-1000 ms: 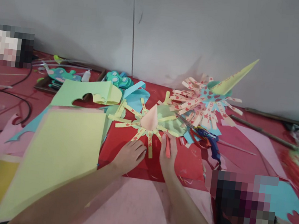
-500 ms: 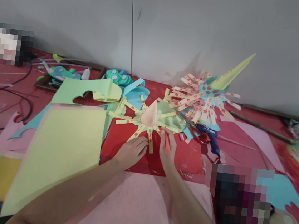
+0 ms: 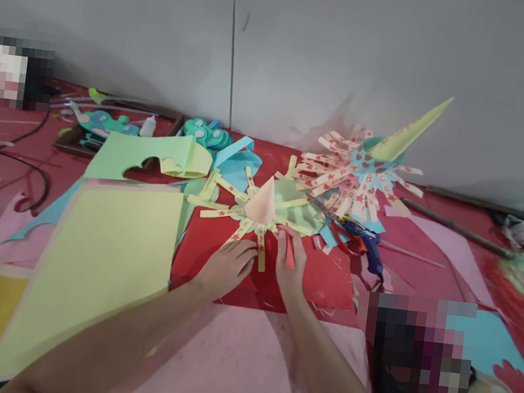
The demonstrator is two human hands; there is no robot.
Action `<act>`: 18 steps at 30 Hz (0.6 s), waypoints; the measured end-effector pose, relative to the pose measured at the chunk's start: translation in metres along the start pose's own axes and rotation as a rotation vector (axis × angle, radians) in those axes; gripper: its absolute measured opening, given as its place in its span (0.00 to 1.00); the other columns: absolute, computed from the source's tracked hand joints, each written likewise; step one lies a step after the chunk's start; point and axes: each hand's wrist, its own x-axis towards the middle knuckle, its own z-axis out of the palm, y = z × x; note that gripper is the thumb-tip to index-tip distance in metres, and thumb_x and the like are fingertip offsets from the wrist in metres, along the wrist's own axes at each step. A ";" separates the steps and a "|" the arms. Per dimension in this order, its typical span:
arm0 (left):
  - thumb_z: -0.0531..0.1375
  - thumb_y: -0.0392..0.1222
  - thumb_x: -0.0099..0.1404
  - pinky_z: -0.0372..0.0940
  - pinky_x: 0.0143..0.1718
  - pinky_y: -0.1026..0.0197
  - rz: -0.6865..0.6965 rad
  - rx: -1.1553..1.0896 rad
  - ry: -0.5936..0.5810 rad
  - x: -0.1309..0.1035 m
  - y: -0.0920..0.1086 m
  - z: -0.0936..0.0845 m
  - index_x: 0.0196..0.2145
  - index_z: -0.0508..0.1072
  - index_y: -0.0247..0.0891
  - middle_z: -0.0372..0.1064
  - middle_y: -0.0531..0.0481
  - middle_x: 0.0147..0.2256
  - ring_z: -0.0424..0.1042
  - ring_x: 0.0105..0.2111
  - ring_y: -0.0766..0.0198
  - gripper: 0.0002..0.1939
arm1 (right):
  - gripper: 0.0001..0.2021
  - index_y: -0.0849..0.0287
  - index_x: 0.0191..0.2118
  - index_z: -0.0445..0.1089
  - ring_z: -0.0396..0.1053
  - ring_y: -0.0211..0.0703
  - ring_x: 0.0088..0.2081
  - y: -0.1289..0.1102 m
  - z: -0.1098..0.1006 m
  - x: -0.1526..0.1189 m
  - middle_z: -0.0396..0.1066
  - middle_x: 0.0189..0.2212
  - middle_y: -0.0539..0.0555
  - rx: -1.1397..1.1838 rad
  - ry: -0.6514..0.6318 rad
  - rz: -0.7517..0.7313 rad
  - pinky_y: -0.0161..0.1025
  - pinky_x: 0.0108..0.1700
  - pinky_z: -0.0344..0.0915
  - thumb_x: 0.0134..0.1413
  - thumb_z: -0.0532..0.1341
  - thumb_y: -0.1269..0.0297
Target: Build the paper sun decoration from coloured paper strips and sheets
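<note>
A pale pink cone [image 3: 261, 203] stands at the centre of a paper piece with yellow strips [image 3: 261, 257] spreading outward, marked with red letters and stars. It lies over a red sheet [image 3: 328, 276]. My right hand [image 3: 290, 266] is closed on a red marker [image 3: 290, 252], its upper end among the strips on the right side. On the near left side, my left hand [image 3: 228, 267] rests at the strips with its fingers bent together; whether a strip is pinched in them is hidden.
Behind on the right stands a larger paper piece with a yellow cone [image 3: 408, 132]. A blue glue gun [image 3: 373, 250] and scissors [image 3: 331, 212] lie beside it. Left are a large yellow sheet [image 3: 99, 253], a cut green sheet [image 3: 149, 149] and a tray [image 3: 71, 145].
The view has shifted slightly. My right hand and the marker have moved a little at the strips, while my left hand stays nearly in place.
</note>
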 end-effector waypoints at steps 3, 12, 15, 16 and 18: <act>0.47 0.35 0.66 0.67 0.46 0.57 0.003 -0.008 0.003 0.000 0.000 -0.001 0.40 0.70 0.37 0.70 0.47 0.43 0.70 0.42 0.63 0.13 | 0.12 0.58 0.42 0.66 0.68 0.41 0.41 -0.001 0.000 0.000 0.70 0.39 0.56 -0.018 0.002 0.007 0.42 0.46 0.64 0.58 0.51 0.59; 0.48 0.34 0.64 0.65 0.49 0.56 0.044 -0.032 0.034 -0.002 -0.001 -0.001 0.41 0.70 0.36 0.71 0.46 0.44 0.69 0.46 0.62 0.12 | 0.12 0.59 0.42 0.66 0.67 0.41 0.41 0.000 0.002 -0.001 0.69 0.38 0.56 -0.039 0.003 -0.005 0.42 0.45 0.64 0.58 0.51 0.60; 0.49 0.33 0.64 0.65 0.49 0.57 0.062 -0.064 0.000 -0.003 0.000 -0.002 0.39 0.70 0.37 0.71 0.46 0.44 0.69 0.46 0.62 0.11 | 0.12 0.58 0.43 0.66 0.67 0.41 0.41 0.000 0.002 -0.003 0.69 0.39 0.56 -0.052 0.007 -0.012 0.42 0.46 0.64 0.58 0.51 0.61; 0.49 0.33 0.63 0.66 0.48 0.57 0.042 -0.077 -0.004 -0.003 0.001 -0.003 0.38 0.70 0.37 0.71 0.46 0.43 0.69 0.45 0.63 0.11 | 0.11 0.58 0.43 0.66 0.67 0.41 0.41 0.000 0.002 -0.004 0.69 0.39 0.56 -0.059 0.007 -0.020 0.41 0.46 0.64 0.58 0.51 0.62; 0.48 0.33 0.63 0.67 0.46 0.58 -0.011 -0.096 -0.001 -0.002 0.002 -0.005 0.36 0.69 0.37 0.71 0.46 0.42 0.70 0.42 0.63 0.11 | 0.10 0.58 0.43 0.65 0.67 0.40 0.40 -0.001 0.002 -0.005 0.68 0.38 0.55 -0.084 0.003 -0.051 0.41 0.46 0.64 0.58 0.51 0.63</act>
